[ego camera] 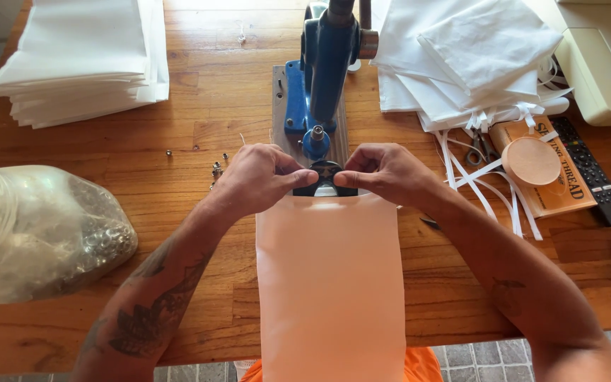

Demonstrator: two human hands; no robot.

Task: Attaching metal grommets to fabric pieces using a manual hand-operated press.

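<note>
While your fingers sit this close under the press [328, 64], the main risk, as I judge it, is a pinch: both thumbs rest right beside the die [317, 139], and if the ram comes down before you draw back it could catch a fingertip. A second risk is a crooked set. If the sheet [330, 283] slides on the black base [325, 185] as you let go, the hole would land off its mark, and the long end hanging over the near edge of the surface [199, 134] could drag it that way.

Your left hand [257, 179] pinches the top edge of the sheet, thumb and forefinger nearly closed on it, just left of the base. Your right hand [385, 172] mirrors it on the other side, fingers clamped on the same edge. The two thumbs almost meet over the base.

Loose eyelets [217, 170] lie just left of your left hand, and a bag [44, 230] of more sits at the left edge.
</note>
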